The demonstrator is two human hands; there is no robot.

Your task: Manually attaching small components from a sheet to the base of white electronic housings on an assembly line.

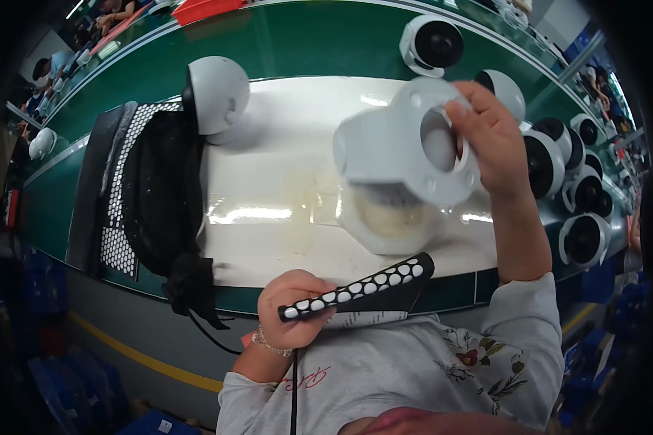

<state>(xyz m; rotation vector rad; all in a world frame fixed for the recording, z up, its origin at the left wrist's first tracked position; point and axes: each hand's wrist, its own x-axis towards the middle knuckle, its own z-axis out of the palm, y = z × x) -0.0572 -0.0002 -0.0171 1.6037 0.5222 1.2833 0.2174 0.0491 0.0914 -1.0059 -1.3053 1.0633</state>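
My left hand is closed around a narrow black strip dotted with white round pads, held slanting near the front edge of the table. My right hand grips a white plastic housing by the rim of its round opening, tilted above the mat and slightly blurred. Partly hidden beneath the housing is a pale octagonal piece on the white mat. At the mat's far left stands a round white device with a dark face.
A black cloth bundle lies over a sheet of white dots at the left. Several white devices with black round faces crowd the right side; another device stands at the back. A red tray sits farther off.
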